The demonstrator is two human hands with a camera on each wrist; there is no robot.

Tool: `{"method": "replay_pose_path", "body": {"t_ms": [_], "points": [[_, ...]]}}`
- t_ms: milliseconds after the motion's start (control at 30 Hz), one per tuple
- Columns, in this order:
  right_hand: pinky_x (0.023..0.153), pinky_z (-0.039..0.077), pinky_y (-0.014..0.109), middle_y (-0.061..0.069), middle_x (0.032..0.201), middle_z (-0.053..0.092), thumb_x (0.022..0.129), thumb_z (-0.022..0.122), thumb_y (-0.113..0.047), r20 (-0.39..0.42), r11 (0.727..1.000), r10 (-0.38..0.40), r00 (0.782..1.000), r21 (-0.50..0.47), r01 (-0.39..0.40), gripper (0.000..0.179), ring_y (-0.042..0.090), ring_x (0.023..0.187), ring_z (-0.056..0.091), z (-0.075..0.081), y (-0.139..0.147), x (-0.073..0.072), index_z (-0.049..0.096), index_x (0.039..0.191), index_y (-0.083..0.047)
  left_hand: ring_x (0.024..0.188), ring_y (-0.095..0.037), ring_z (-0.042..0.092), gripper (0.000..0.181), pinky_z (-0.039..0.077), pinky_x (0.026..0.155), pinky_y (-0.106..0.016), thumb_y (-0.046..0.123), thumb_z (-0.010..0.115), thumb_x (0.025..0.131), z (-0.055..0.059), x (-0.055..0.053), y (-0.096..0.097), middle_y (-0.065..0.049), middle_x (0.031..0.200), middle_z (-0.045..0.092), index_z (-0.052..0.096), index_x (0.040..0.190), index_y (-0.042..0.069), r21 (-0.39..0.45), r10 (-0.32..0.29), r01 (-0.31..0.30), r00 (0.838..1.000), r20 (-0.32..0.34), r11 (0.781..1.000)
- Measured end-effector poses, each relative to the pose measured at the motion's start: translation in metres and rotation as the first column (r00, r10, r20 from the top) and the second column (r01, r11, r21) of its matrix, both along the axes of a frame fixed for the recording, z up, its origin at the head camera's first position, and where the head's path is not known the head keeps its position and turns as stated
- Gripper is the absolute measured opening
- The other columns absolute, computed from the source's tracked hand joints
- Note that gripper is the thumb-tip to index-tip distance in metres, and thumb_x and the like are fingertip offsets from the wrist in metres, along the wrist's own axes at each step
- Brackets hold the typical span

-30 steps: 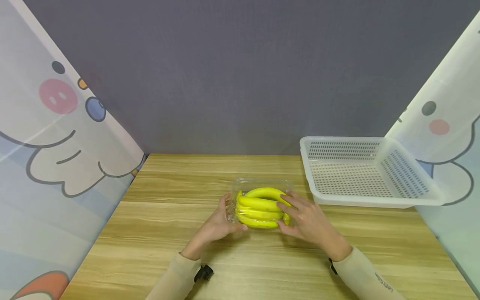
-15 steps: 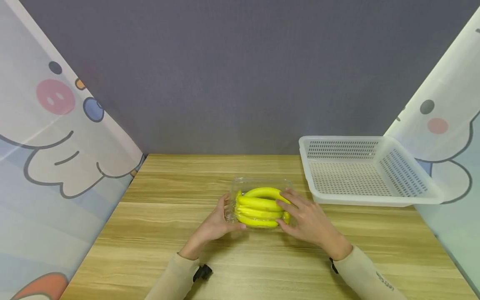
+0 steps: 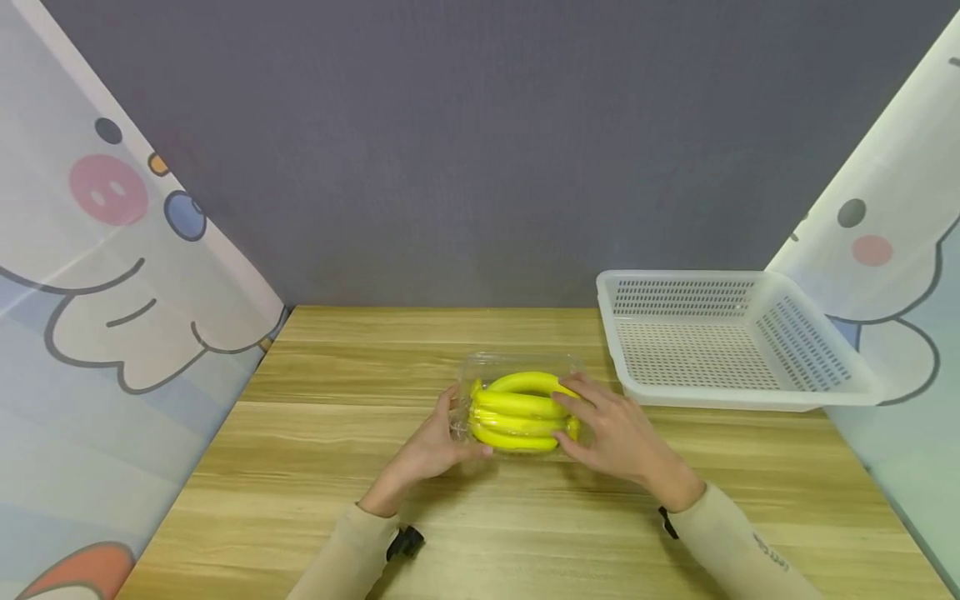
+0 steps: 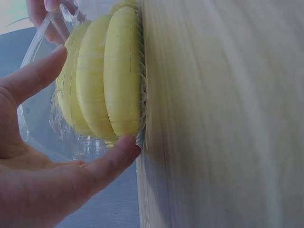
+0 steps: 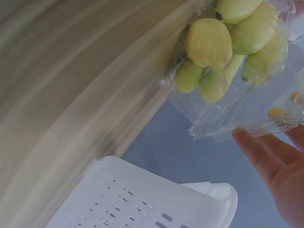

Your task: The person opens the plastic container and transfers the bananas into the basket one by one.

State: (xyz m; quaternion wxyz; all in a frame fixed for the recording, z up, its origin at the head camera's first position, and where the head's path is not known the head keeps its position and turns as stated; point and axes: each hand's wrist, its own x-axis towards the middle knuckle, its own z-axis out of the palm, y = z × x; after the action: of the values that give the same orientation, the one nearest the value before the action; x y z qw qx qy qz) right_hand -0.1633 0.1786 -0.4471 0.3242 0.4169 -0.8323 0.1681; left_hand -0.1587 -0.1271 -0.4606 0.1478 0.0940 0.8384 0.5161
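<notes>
Bananas [image 3: 517, 407] lay side by side in a clear plastic container [image 3: 491, 359] on the bench [image 3: 255, 500], near the white perforated basket [image 3: 750, 399] and to its left. The left hand [image 3: 427, 447] held the near left corner, its thumb along the front and its fingers against the end, low by the bench. The right hand [image 3: 618, 440] had its fingers spread over the other end; the right wrist view showed their tips touching a plastic edge, but whether the thumb pinched it could not be told.

The plastic looked thin, so an inward squeeze from both sides might have buckled it. Nor could anyone tell whether the container was fastened; lifted by a loose upper edge, it could open and spill the bananas. Raising one end first would probably send the fruit sliding toward the low side, and a rightward swing risked bumping the basket.
</notes>
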Motion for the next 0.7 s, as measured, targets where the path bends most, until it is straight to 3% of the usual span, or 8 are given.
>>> {"method": "replay_pose_path", "body": {"t_ms": [300, 500, 700], "points": [[0.043, 0.05, 0.025, 0.019, 0.125, 0.067, 0.101, 0.052, -0.051, 0.052, 1.0, -0.009, 0.999, 0.0, 0.009, 0.055, 0.043, 0.11, 0.067, 0.006, 0.001, -0.001, 0.073, 0.117, -0.004, 0.141, -0.046, 0.037, 0.115, 0.033, 0.112, -0.064, 0.03, 0.089, 0.078, -0.001, -0.001, -0.001, -0.026, 0.16, 0.029, 0.012, 0.162, 0.008, -0.007, 0.002, -0.002, 1.0, 0.006, 1.0], [0.052, 0.058, 0.036, 0.019, 0.126, 0.067, 0.101, 0.049, -0.055, 0.09, 0.999, -0.034, 0.995, 0.015, 0.032, 0.059, 0.042, 0.112, 0.066, 0.009, 0.001, -0.001, 0.072, 0.119, -0.004, 0.14, -0.046, 0.038, 0.114, 0.035, 0.111, -0.064, 0.032, 0.088, 0.079, -0.001, 0.0, -0.002, -0.027, 0.161, 0.028, 0.012, 0.162, 0.009, -0.035, 0.007, -0.007, 1.0, 0.0, 0.999], [0.064, 0.061, 0.046, 0.019, 0.12, 0.069, 0.103, 0.044, -0.055, 0.068, 0.998, -0.039, 0.997, -0.037, 0.041, 0.062, 0.042, 0.11, 0.066, 0.011, 0.0, -0.002, 0.073, 0.115, -0.001, 0.139, -0.046, 0.04, 0.117, 0.035, 0.11, -0.064, 0.034, 0.088, 0.079, 0.001, 0.001, -0.001, -0.031, 0.157, 0.033, 0.009, 0.162, 0.007, -0.051, 0.005, -0.004, 1.0, 0.013, 0.999]]}}
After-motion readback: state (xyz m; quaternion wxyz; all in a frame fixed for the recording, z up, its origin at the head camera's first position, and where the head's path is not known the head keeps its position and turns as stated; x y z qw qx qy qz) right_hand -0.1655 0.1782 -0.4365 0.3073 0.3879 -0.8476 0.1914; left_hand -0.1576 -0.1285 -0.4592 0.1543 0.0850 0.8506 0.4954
